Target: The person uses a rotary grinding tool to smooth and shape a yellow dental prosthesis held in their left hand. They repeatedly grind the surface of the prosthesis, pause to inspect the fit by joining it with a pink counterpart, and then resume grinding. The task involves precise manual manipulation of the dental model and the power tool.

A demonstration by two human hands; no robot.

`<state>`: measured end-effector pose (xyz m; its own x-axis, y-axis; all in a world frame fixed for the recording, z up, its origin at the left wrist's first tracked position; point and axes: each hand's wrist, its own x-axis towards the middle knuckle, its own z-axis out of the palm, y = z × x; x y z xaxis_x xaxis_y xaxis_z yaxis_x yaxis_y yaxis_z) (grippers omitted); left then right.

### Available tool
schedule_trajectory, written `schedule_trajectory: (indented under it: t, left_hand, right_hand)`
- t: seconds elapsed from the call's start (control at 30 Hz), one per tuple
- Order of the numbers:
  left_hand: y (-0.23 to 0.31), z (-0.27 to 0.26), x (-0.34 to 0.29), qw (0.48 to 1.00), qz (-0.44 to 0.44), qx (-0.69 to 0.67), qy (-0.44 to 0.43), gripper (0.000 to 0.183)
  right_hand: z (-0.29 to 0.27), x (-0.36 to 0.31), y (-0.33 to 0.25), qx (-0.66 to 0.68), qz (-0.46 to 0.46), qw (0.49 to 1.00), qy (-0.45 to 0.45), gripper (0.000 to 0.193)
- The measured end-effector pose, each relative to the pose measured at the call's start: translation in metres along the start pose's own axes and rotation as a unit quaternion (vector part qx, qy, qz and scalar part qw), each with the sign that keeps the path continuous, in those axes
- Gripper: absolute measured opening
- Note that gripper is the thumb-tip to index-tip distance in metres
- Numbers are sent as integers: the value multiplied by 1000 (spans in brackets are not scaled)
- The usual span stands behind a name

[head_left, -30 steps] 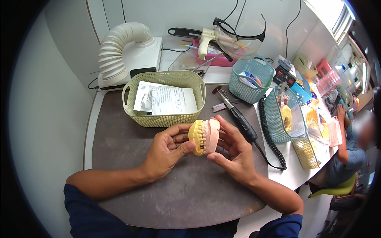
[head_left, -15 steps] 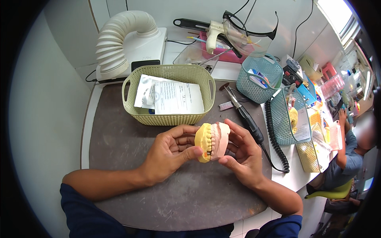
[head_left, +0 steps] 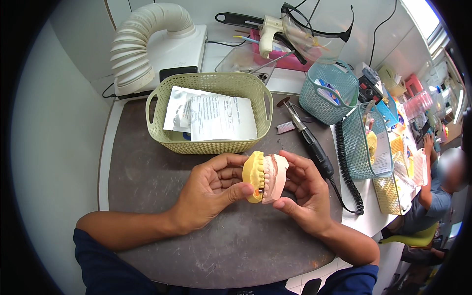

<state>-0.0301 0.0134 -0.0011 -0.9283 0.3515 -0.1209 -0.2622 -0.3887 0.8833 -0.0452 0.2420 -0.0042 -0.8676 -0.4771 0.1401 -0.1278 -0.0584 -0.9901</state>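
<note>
Fingers (head_left: 240,191) hold yellow cast (head_left: 253,173), pink cast (head_left: 278,182) | printed sheet (head_left: 222,119) in basket (head_left: 211,147)

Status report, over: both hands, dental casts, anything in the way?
Left hand: grip on yellow dental cast. Right hand: grip on pink dental cast with pale teeth. Tooth rows face each other. Olive-green perforated plastic basket beyond, not between hands.

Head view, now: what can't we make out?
All in the head view:
- Left hand: some fingertips, behind the yellow dental model.
- Right hand: some fingertips, behind the pink dental model.
- Green basket: most of its floor, under papers.
- Co-worker: face blurred.
</note>
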Motion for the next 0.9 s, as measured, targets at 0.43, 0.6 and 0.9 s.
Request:
schedule_trajectory:
  t: [0.43, 0.6, 0.9]
  left_hand:
    - [3, 4, -4, 998, 27, 56, -6, 49]
    - [4, 5, -7, 997, 28, 75, -3, 47]
    - [2, 3, -6, 995, 44, 86, -8, 46]
  right_hand:
    - [1, 1, 0, -59, -55, 997, 11, 80]
    - [1, 0, -2, -92, -85, 992, 14, 78]
    - [0, 1, -3, -126, -110, 986, 2, 78]
